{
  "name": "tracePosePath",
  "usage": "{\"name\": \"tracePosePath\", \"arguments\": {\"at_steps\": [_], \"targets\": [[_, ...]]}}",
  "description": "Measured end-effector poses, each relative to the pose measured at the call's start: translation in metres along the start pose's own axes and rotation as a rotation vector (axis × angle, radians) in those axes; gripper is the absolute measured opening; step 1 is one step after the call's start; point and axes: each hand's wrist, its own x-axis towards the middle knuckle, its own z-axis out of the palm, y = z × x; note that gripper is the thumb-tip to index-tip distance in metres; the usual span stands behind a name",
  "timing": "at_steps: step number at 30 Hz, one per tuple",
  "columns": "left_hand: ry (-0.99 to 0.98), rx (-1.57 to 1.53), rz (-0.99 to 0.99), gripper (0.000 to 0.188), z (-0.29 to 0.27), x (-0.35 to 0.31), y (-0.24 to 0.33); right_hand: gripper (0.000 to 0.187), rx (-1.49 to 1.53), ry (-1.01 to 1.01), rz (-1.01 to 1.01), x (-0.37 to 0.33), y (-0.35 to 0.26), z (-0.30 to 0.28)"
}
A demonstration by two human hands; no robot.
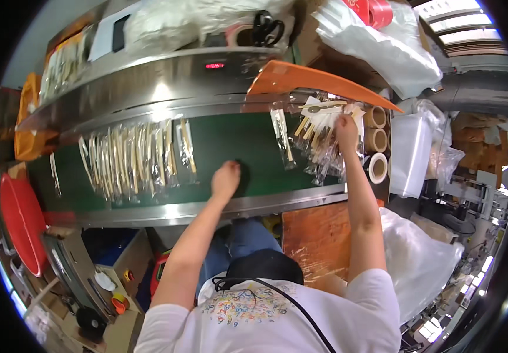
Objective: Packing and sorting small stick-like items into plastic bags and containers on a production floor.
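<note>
My left hand is over the middle of the green belt, its fingers curled in and nothing showing in them. To its left lies a row of clear plastic packets with thin pale sticks inside, set side by side. At the belt's right end my right hand reaches into a heap of similar packets. Its fingers are pinched at the top of the heap, on a clear packet as far as I can see; the fingertips are partly hidden. One packet lies apart, just left of the heap.
An orange panel slants above the heap. Cardboard rolls stand at its right. A metal rail edges the belt's near side. A red basin is at far left, plastic bags at right, black-handled scissors behind.
</note>
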Motion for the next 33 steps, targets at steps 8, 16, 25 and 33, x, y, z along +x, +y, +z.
{"name": "tracePosePath", "arguments": {"at_steps": [8, 16, 25, 33], "targets": [[-0.172, 0.084, -0.182, 0.031, 0.120, 0.110, 0.136, 0.032, -0.427, -0.329, -0.520, 0.028, 0.025, 0.085], [-0.099, 0.125, 0.111, 0.024, 0.103, 0.118, 0.149, 0.042, -0.208, 0.137, 0.164, -0.008, 0.048, -0.047], [-0.309, 0.040, -0.051, 0.127, 0.166, 0.126, 0.243, 0.072, -0.084, -0.411, 0.827, 0.022, 0.132, -0.021], [-0.464, -0.317, -0.306, 0.128, 0.127, 0.112, 0.208, 0.053, 0.360, -0.348, 0.592, -0.028, 0.081, 0.026]]}}
